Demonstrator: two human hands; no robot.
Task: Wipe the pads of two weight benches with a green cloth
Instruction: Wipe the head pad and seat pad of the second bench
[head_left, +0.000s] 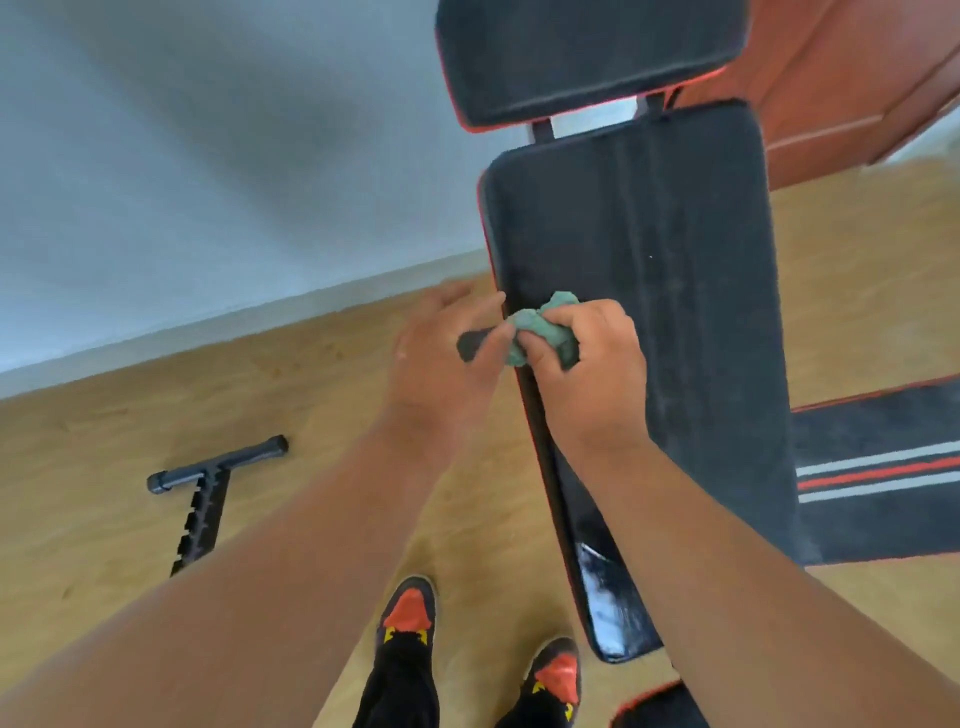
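Right hand (587, 364) fist-closed on bunched green cloth (545, 332) at left edge of long back pad (675, 291), left hand (441, 358) loosely open pinching 1 cloth corner; pad's long axis runs away, unwiped stretch beyond fingers.

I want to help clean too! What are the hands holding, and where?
The right hand grips the bunched green cloth around its middle; the left hand pinches its left edge.
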